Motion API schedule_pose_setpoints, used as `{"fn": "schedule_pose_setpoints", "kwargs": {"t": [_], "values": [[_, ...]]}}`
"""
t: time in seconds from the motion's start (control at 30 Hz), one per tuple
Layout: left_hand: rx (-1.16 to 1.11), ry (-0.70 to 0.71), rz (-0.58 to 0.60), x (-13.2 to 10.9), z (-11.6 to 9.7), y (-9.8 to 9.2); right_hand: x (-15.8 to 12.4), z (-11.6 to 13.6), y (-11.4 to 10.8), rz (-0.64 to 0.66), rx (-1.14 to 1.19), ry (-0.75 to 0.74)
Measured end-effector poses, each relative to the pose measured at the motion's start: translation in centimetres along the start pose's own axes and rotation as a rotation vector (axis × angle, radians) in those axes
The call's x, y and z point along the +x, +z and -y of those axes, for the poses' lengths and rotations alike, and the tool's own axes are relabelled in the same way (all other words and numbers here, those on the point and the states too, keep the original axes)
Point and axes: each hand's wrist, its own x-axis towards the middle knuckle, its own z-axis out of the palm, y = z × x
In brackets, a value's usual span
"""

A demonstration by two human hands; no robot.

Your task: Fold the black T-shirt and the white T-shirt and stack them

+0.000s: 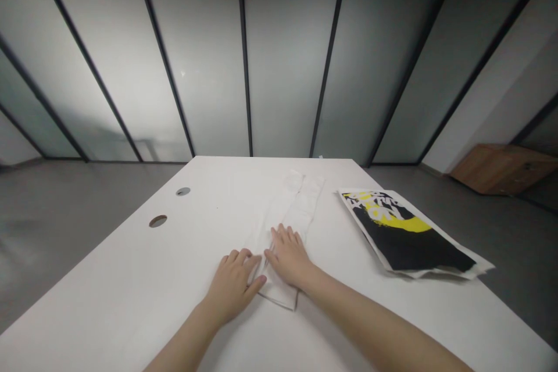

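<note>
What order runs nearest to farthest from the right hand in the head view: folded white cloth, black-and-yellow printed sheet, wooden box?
1. Folded white cloth: under the right hand.
2. Black-and-yellow printed sheet: on the table, rightward.
3. Wooden box: on the floor, far right.

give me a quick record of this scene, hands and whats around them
left hand: left hand, palm down, against the near part of the folded white cloth
right hand: right hand, palm down, fingers spread on the same cloth
held: nothing gripped by either hand
surface: white table with two round holes
beside cloth: black and yellow printed sheet, to the right on the table
background: frosted glass wall, grey floor, wooden cabinet at far right
</note>
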Motion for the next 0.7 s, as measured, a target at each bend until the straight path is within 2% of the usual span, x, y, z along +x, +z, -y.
{"fn": "schedule_pose_setpoints", "kwargs": {"t": [0.13, 0.3, 0.43, 0.5, 0.57, 0.63, 0.7], "values": [[-0.107, 0.074, 0.067, -0.6, -0.6, -1.8, -5.5, -1.0, 0.2, 0.102, 0.022, -0.097], [-0.293, 0.300, 0.248, -1.4, -1.6, -2.1, -10.1, -3.9, -2.6, 0.250, 0.076, -0.179], [-0.333, 0.389, 0.200, -1.2, -2.8, -1.2, -12.7, -4.4, -4.8, 0.257, 0.116, -0.132], [-0.330, 0.425, 0.164, -0.9, -3.2, -0.7, -12.5, -3.9, -5.4, 0.167, 0.161, -0.062], [-0.335, 0.464, 0.133, -0.6, -3.3, -0.3, -11.0, -3.3, -5.4, 0.041, 0.184, 0.000], [-0.354, 0.494, 0.105, -0.5, -3.1, 0.1, -8.3, -2.9, -4.9, -0.055, 0.141, 0.039], [-0.373, 0.504, 0.095, -0.5, -2.7, 0.4, -4.8, -2.9, -4.3, -0.086, 0.067, 0.149]]}}
